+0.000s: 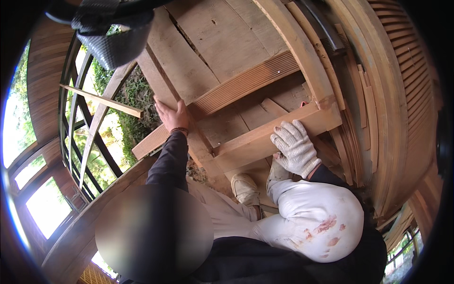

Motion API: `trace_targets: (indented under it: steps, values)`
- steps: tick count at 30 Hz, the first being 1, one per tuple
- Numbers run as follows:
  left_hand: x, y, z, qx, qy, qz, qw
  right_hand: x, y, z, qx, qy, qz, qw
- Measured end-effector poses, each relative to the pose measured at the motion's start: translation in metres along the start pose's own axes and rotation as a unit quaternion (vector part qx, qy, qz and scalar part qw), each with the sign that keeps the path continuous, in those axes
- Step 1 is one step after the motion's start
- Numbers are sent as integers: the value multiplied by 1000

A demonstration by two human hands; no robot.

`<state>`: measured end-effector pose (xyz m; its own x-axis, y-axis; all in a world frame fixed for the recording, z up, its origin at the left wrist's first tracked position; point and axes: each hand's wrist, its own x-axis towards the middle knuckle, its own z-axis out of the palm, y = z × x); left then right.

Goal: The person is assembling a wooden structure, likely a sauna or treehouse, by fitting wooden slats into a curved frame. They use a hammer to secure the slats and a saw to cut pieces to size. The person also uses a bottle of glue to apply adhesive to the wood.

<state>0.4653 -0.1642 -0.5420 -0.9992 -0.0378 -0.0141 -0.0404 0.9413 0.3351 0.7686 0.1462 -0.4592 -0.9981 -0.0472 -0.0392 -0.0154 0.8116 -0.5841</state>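
plank floor fills the upper frame. at centre lies the timber frame: left hand spread wide across its left rail, gloved right hand on its near rail, how tightly i can't tell. seemingly they're steadying it; shifting it needs both hands. slats crowd the right; grass borders left.

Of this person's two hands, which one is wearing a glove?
The right hand, on the frame's near wooden bar, wears a pale knitted glove; the left hand, on the left bar, is bare, with a dark bracelet at its wrist.
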Motion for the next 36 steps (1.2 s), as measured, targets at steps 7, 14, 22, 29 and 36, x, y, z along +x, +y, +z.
trace_targets:
  steps: [7, 14, 22, 29, 36]
  values:
    - [1, 1, 0, 14, 13, 17, 1000, 37, 2, -18, -74, -132, 25, 988]
    - [-1, 8, -8, 10, 3, 8, 1000, 84, -1, 4, -48, -203, -41, 977]
    - [0, 8, -4, 13, 6, 9, 1000, 88, -15, 6, -86, -226, -50, 969]
    - [30, -47, 3, 171, -111, 117, 972, -16, 0, 20, 22, 78, -27, 996]
    - [47, -47, -21, 106, -236, 33, 965, -124, 29, -13, -103, 182, 376, 902]
